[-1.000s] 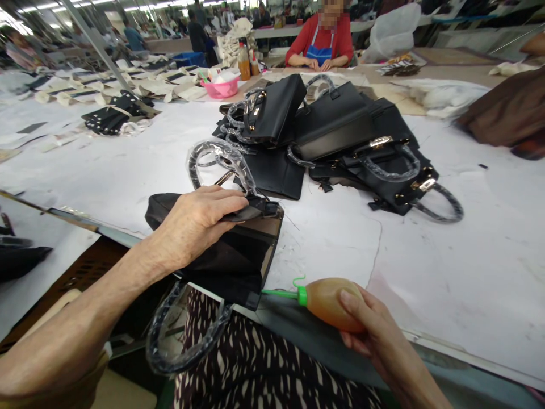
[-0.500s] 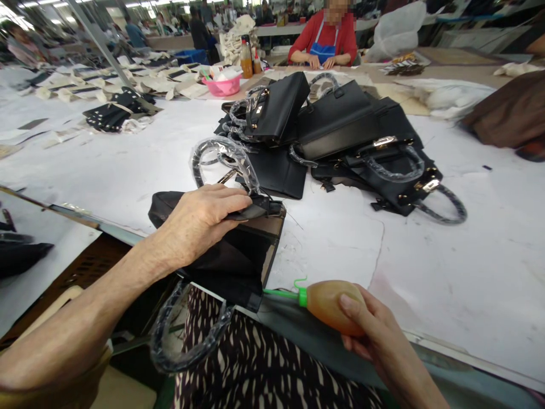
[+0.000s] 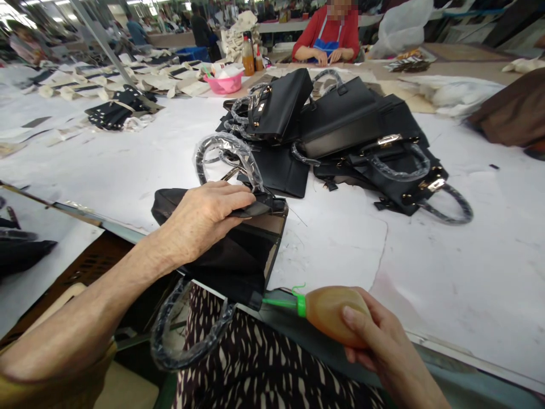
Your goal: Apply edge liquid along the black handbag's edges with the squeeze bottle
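A black handbag (image 3: 225,255) lies opened at the table's front edge, its lining showing. One plastic-wrapped handle (image 3: 230,150) stands up on the far side; the other hangs over the edge above my lap. My left hand (image 3: 210,213) grips the bag's upper rim, fingers curled over it and their tips partly hidden. In my right hand (image 3: 370,329) is a squeeze bottle (image 3: 332,309) of amber liquid, tilted level, with a green cap and thin green nozzle. The nozzle tip points left and meets the bag's near right corner; whether it touches, I cannot tell.
A heap of finished-looking black handbags (image 3: 336,125) fills the table's middle. Behind it stand a pink basin (image 3: 224,84) and an amber bottle (image 3: 247,57). A tied black bundle (image 3: 119,108) lies at left. Across the table sits a person in red (image 3: 326,42).
The view has shifted slightly. Both hands keep their grips, and the squeeze bottle's nozzle stays at the bag's corner with barely any movement.
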Tool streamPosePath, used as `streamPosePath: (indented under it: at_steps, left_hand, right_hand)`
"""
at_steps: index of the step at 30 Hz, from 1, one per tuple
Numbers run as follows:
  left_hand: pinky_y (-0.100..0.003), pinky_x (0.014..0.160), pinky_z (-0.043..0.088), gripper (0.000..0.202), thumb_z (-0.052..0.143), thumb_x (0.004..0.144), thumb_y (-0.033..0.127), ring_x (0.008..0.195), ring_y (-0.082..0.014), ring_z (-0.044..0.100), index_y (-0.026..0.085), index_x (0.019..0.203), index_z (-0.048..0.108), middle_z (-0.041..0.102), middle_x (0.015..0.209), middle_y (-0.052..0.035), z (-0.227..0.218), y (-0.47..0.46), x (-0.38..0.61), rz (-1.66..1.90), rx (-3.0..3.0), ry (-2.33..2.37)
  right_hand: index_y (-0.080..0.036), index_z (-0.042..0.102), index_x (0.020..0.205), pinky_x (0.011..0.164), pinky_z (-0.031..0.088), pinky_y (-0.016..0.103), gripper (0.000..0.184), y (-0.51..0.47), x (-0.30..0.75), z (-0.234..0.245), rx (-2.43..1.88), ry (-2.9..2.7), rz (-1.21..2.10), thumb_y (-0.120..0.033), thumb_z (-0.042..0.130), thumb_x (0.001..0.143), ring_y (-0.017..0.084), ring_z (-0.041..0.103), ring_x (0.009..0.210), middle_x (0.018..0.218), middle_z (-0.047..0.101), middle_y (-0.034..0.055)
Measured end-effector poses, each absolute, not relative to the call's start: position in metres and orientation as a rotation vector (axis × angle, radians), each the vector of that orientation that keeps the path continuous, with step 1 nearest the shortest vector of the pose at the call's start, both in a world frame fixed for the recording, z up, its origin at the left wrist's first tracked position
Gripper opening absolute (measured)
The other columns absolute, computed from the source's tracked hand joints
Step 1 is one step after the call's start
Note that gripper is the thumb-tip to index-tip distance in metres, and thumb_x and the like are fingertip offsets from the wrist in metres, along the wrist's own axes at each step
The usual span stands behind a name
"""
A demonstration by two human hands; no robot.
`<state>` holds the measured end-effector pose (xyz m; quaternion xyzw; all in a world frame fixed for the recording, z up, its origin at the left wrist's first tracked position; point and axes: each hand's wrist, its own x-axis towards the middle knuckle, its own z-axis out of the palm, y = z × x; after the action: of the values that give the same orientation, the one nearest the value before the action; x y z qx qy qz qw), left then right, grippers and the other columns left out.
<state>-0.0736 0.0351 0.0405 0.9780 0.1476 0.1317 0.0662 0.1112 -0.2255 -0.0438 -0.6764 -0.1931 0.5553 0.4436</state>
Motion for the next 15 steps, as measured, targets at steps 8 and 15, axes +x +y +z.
streamPosePath:
  at_steps: [8,15]
  left_hand:
    - [-0.029,0.080,0.045,0.016,0.046,0.091,0.018,0.095,-0.0203,0.057,0.019,0.101,0.058,0.063,0.101,-0.0047,0.039,0.037,-0.068,0.400,2.986,0.453]
    - [-0.027,0.078,0.044,0.016,0.046,0.090,0.016,0.092,-0.0186,0.057,0.019,0.099,0.059,0.062,0.098,-0.0043,0.042,0.039,-0.064,0.370,2.970,0.457]
  right_hand:
    - [-0.015,0.053,0.091,0.037,0.015,0.018,0.050,-0.223,0.114,-0.040,-1.635,-0.477,1.412,-0.061,0.062,0.075,0.010,0.042,0.037,0.053,0.050,-0.0010]
    - [-0.012,0.054,0.098,0.034,0.014,0.017,0.055,-0.217,0.118,-0.052,-1.493,-0.474,1.556,-0.062,0.061,0.078,0.007,0.036,0.036,0.052,0.051,-0.0003]
